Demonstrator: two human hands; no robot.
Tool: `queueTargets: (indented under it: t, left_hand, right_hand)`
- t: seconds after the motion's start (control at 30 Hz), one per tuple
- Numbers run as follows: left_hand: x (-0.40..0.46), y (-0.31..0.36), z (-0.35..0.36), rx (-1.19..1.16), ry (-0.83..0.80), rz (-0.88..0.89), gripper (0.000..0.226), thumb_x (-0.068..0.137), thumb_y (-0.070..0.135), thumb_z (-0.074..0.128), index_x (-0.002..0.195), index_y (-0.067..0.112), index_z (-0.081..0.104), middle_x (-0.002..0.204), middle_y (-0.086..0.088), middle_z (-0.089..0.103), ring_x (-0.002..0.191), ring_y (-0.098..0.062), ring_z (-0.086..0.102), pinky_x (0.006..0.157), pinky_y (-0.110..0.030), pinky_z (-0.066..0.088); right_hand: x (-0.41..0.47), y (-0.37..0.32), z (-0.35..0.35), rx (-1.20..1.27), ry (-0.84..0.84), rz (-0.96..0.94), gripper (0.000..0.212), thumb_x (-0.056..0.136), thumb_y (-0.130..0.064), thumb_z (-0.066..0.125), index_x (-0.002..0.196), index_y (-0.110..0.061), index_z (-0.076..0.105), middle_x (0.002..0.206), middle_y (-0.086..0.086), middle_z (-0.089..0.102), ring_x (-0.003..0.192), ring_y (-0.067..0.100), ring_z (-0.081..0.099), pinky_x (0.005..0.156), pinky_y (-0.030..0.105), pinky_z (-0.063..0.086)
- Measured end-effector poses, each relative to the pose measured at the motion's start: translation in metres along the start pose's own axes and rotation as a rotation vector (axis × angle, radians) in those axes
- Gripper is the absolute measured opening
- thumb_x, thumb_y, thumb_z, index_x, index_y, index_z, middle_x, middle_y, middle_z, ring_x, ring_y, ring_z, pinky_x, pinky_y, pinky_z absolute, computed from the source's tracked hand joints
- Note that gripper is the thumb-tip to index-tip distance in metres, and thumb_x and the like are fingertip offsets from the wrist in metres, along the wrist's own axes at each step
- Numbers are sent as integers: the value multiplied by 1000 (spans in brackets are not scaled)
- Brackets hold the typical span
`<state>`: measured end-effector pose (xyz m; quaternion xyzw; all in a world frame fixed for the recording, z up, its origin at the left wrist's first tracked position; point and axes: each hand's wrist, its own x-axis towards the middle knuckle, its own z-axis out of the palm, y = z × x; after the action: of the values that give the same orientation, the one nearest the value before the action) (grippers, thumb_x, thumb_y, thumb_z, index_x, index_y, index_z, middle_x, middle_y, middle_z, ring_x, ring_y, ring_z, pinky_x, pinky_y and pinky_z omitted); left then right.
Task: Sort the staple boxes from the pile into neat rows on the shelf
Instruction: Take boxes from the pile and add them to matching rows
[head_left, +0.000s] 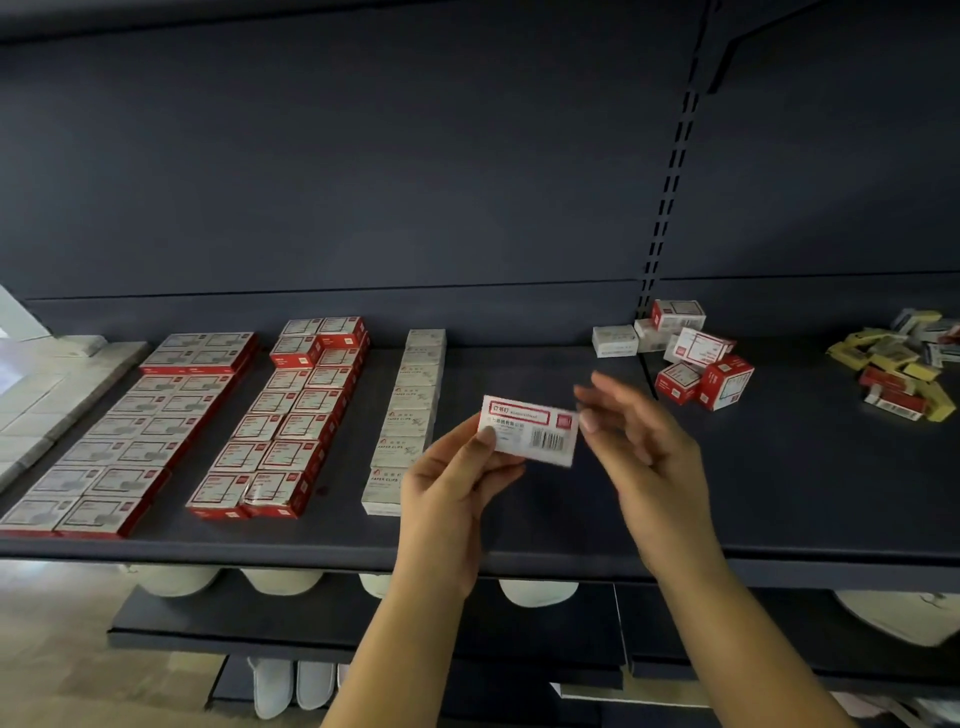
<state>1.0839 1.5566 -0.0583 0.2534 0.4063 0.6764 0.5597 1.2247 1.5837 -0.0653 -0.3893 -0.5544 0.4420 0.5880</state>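
Rows left, pile right, yellow boxes beyond.

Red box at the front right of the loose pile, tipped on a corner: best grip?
Take the red box across its two long side faces, fingers coming down from above and the front. It sits tilted at the pile's outer edge, with bare shelf in front, so those faces look free.

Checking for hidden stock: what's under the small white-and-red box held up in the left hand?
Under the white-and-red box: bare dark shelf. The left hand covers its lower left corner.
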Motion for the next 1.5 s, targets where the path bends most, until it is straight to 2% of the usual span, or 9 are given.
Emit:
queueTargets:
  t: [0.23, 0.43, 0.57, 0.67, 0.83, 1.13, 1.27, 1.37, 1.5]
  left_hand:
    - [3, 8, -3, 200, 11, 126, 25, 78, 14, 61, 102, 8, 67, 86, -3, 74, 83, -15, 70, 67, -22, 55]
    - [0, -2, 2, 166, 163, 306, 13, 84, 8, 62, 96, 6, 66, 84, -1, 73, 86, -18, 70, 70, -24, 56]
    - [-5, -13, 10, 385, 240, 503, 21, 81, 2, 67, 87, 21, 67, 78, 13, 71, 76, -1, 65, 71, -14, 51]
    - [-5, -18, 12, 700, 132, 803, 29, 79, 3, 70, 89, 29, 63, 92, 23, 67, 88, 8, 61, 76, -6, 45]
    - [3, -31, 8, 994, -42, 1150, 23, 82, 8, 58, 105, 12, 57, 104, -3, 64, 102, -12, 58, 92, -17, 45]
    - [7, -38, 0, 867, -59, 889, 16, 83, 18, 59, 95, 15, 69, 108, 2, 62, 105, -5, 57, 88, -14, 44]
    - [12, -28, -12, 668, 107, 484, 19, 83, 37, 65, 97, 26, 61, 108, 2, 61, 107, -14, 57, 92, -31, 47]
    - [13, -19, -13, 471, 65, 139, 34, 72, 38, 66, 100, 18, 64, 98, 4, 70, 95, -7, 65, 77, -16, 49]
    - [14, -20, -10, 377, 26, 6, 28, 66, 31, 69, 87, 12, 70, 89, -3, 74, 88, -11, 68, 81, -27, 49]
  right_hand:
    - [-4, -2, 10, 16, -117, 202, 13, 82, -26, 58, 93, -28, 65, 82, -14, 71, 79, 0, 66, 64, 13, 51]
    - [-11, 2, 16, 18, 51, 168, 9, 89, -6, 57, 83, -11, 62, 56, -9, 59, 46, 4, 50, 43, 17, 41]
    - [-15, 3, 23, 105, 47, 169, 20, 89, 2, 53, 93, -12, 67, 81, -1, 72, 71, 14, 69, 62, 22, 54]
    - [-18, -1, 31, 127, 38, 136, 14, 86, -15, 58, 93, -18, 69, 89, 1, 72, 85, 16, 69, 74, 25, 55]
    - [-13, -10, 30, 237, 63, 177, 28, 70, -33, 63, 84, -10, 69, 73, 2, 71, 73, 10, 68, 62, 17, 50]
    - [0, 7, 25, 355, 79, 290, 20, 90, -17, 50, 88, -5, 67, 83, 9, 70, 79, 20, 67, 68, 27, 54]
    - [5, 12, 23, 255, 91, 262, 22, 94, -16, 44, 93, -9, 64, 85, 5, 71, 76, 17, 69, 63, 22, 54]
    - [6, 14, 24, 207, 82, 264, 21, 95, -14, 43, 93, -12, 63, 87, 4, 70, 76, 16, 70, 64, 23, 55]
    - [6, 16, 27, 214, 64, 283, 21, 95, -14, 43, 93, -10, 64, 91, 9, 70, 82, 20, 70, 66, 24, 56]
